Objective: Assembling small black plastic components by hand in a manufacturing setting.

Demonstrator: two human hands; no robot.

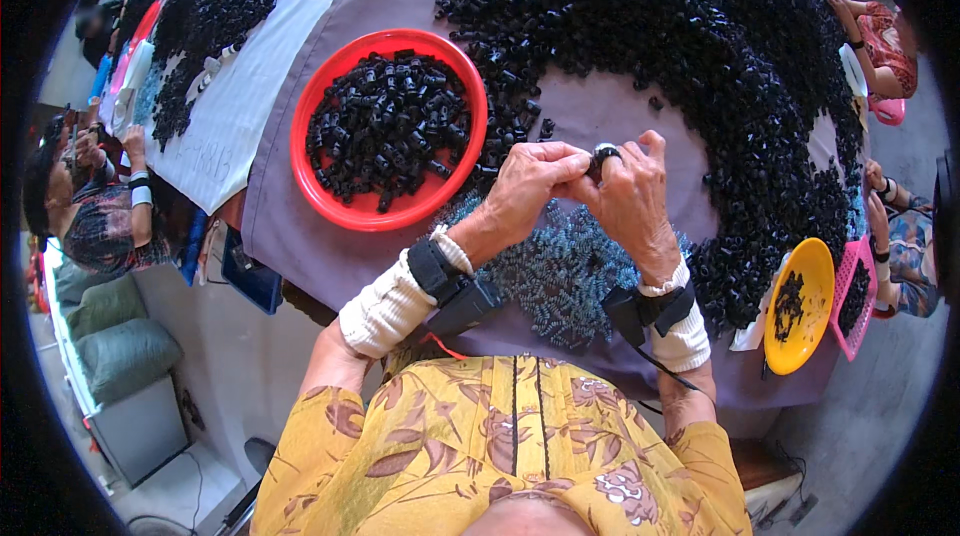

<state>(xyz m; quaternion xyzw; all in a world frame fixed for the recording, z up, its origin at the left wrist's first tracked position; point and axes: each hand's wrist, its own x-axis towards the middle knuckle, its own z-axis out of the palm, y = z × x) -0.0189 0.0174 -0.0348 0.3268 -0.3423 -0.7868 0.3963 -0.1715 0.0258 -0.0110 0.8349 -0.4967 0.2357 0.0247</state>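
Note:
My two hands meet over the near part of the table. My right hand (632, 201) is closed around a small black plastic part (604, 152) with a pale, ring-like end. The thumb and forefinger of my left hand (527, 184) are pinched right against it; whatever they hold is hidden. Just under my hands spreads a heap of small blue-grey coiled pieces that look like springs (565, 281). To the left of my hands stands a round red tray (305, 181), filled with black plastic parts (385, 126).
A large heap of black parts (640, 6) curves across the purple tablecloth (640, 111). At the right lie a yellow plate (815, 286) and a pink basket (850, 321), both with black pieces. Other people sit at the left (95, 201) and right (885, 56).

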